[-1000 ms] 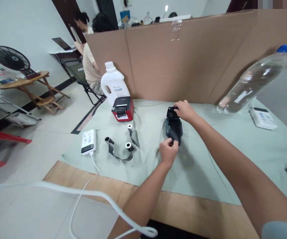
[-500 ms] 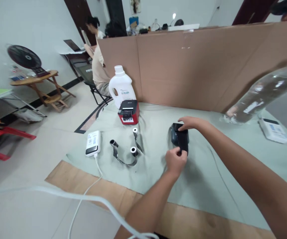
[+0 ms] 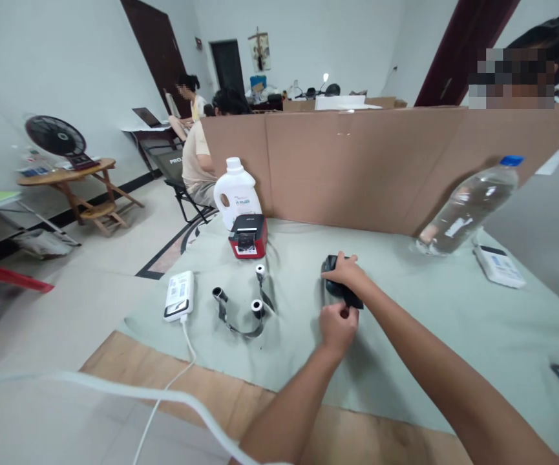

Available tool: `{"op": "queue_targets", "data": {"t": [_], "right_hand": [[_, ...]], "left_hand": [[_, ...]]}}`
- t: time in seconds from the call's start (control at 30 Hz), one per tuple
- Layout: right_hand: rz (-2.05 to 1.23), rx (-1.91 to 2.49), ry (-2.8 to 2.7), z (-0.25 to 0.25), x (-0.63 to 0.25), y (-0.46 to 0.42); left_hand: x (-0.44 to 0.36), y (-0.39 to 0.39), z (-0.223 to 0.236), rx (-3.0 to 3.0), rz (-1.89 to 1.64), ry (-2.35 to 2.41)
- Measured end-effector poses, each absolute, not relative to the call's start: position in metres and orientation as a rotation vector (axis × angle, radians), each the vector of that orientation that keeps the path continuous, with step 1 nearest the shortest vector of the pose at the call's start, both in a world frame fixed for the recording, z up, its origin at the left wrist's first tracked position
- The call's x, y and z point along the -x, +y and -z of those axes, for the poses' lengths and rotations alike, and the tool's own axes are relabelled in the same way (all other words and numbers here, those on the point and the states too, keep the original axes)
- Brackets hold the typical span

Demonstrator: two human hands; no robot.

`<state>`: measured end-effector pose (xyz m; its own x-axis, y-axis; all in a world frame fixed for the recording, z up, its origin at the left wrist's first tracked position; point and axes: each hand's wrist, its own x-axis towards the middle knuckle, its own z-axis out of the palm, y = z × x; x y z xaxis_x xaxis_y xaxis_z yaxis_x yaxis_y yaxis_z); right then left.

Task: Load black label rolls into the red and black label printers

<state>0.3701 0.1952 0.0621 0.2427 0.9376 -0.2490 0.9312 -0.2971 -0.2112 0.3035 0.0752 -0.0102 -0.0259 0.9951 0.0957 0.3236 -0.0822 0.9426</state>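
Our left hand (image 3: 338, 330) pinches dark strip (image 3: 353, 298) | right hand (image 3: 351, 274) grips black device (image 3: 334, 289) | we need even tension

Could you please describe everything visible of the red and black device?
The red and black device is boxy, with plastic-looking red sides and a dark top. A glossy dark strip shows at its front, above a white label too small to read. It stands upright on the green cloth before the white jug; contact between them is unclear. Neither the left hand nor the right hand touches it.
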Motion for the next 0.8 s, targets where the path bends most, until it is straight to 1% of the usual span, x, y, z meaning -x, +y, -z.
{"op": "queue_targets", "data": {"t": [0.07, 0.17, 0.27, 0.47, 0.6, 0.8], "right_hand": [[-0.389, 2.412, -1.827, -0.055, -0.368, 0.188], [-0.35, 2.372, -1.78, -0.057, -0.393, 0.184], [-0.317, 2.403, -1.666, -0.068, -0.452, 0.183], [-0.092, 2.587, -1.413, -0.079, -0.585, 0.167], [-0.038, 2.69, -1.373, -0.059, -0.622, 0.159], [0.134, 2.637, -1.399, -0.017, -0.636, 0.156]], "left_hand": [[-0.303, 0.073, 0.01, -1.56, -1.116, 1.42], [-0.303, 0.07, 0.011, -1.632, -1.096, 1.387], [-0.302, 0.069, 0.012, -1.658, -1.066, 1.362], [-0.304, 0.069, 0.008, -1.706, -0.958, 1.388], [-0.306, 0.068, 0.004, -1.727, -0.889, 1.446], [-0.306, 0.07, 0.002, -1.691, -0.883, 1.453]]}}
